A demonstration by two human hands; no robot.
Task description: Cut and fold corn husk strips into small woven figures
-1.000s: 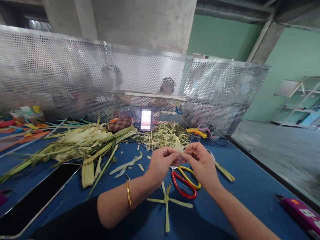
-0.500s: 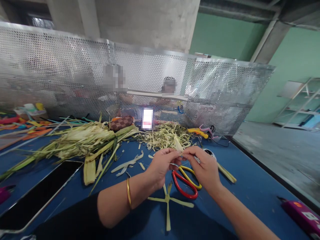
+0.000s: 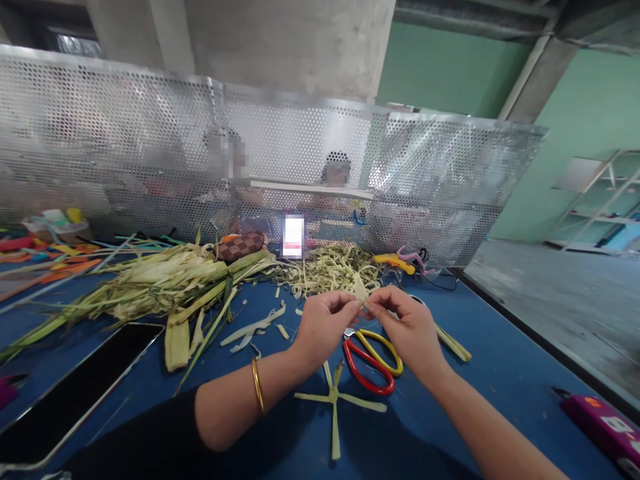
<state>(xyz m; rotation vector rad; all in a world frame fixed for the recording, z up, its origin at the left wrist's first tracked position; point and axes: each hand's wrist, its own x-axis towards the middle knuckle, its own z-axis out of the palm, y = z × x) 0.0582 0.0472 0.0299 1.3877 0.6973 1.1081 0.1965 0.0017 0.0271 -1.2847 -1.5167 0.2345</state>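
Observation:
A pale, pointed piece of dried leaf (image 3: 360, 288) is pinched between both hands, its tip sticking up above the fingers. My left hand (image 3: 327, 323), with a gold bangle on the wrist, grips its lower left side with thumb and forefinger. From the other side, my right hand (image 3: 404, 327) pinches it close to the left fingertips. Below the hands lie scissors (image 3: 370, 369) with one red and one yellow handle, their blades partly hidden. Nearer me, a star-shaped piece of woven leaf strips (image 3: 334, 398) rests flat on the blue table (image 3: 240, 427).
A heap of long leaves (image 3: 160, 280) covers the left, by a large black phone (image 3: 83, 393). Shredded strips (image 3: 325, 270) lie ahead, near a lit phone (image 3: 293, 235) and a yellow-handled tool (image 3: 395, 262). A perforated metal screen (image 3: 300, 140) borders the back; a purple pouch (image 3: 600, 423) lies right.
The leaf piece now stands more upright between my fingertips, and both hands have shifted slightly. More of the scissors' pivot shows. The star-shaped piece stays on the table.

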